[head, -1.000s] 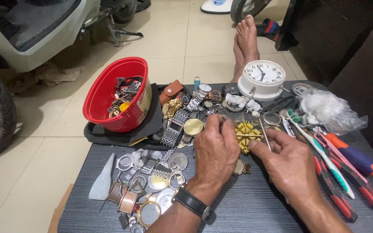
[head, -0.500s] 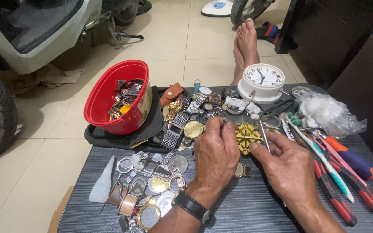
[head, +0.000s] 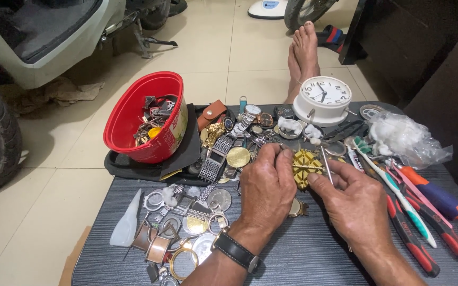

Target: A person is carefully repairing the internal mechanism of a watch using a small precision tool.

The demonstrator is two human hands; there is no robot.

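My left hand (head: 266, 188), with a black-strapped wristwatch (head: 234, 250) on its wrist, rests palm down on the dark table (head: 314, 254); its fingertips pinch the left side of a small yellow watch holder block (head: 306, 167). My right hand (head: 353, 204) is beside it and holds a thin metal tool (head: 325, 164) upright against the right side of the block. A small round gold watch part (head: 294, 207) lies between my hands.
A red bowl (head: 147, 114) of watch parts sits on a black tray at the back left. Loose watches, bands and case rings cover the left half. A white alarm clock (head: 323, 98), plastic bag (head: 406, 139), screwdrivers and a toothbrush (head: 398, 188) lie right. Bare feet (head: 303, 53) lie beyond.
Both hands stay at the yellow block with only slight finger shifts. The camera view has hardly moved.
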